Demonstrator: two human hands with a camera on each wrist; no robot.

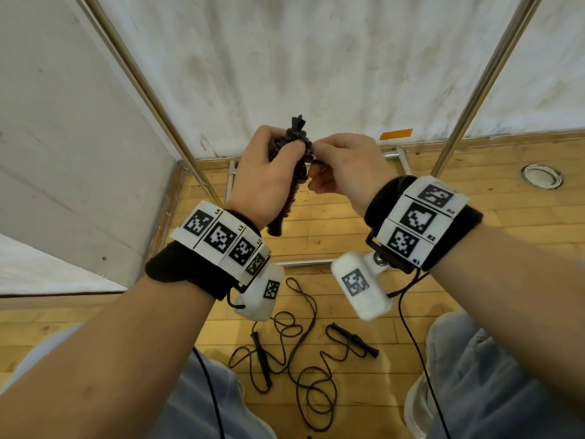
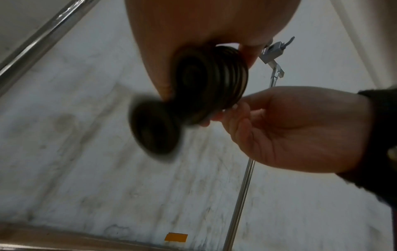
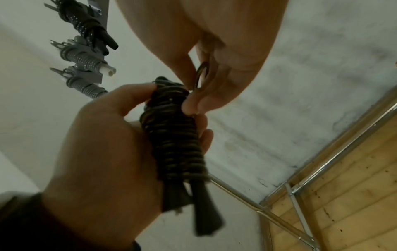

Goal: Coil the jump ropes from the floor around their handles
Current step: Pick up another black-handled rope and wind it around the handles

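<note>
A dark jump rope bundle [image 1: 292, 172] is held upright at chest height, its cord coiled tightly round two black handles [image 3: 201, 210]. My left hand [image 1: 269, 179] grips the coiled bundle [image 3: 174, 139] round its middle. My right hand [image 1: 342, 163] pinches a small loop of the rope's end [image 3: 201, 74] at the top of the coil. From below, the left wrist view shows the handle ends [image 2: 154, 130] and coils [image 2: 217, 81]. A second dark jump rope [image 1: 300, 353] lies uncoiled on the wooden floor between my knees, its two black handles [image 1: 354, 339] apart.
A chrome rack frame [image 1: 484, 87] stands against the white wall ahead. Several coiled jump ropes [image 3: 86, 34] hang on pegs up on the rack. An orange tape strip [image 1: 395, 134] marks the wall base. A round floor fitting [image 1: 541, 175] sits at the right.
</note>
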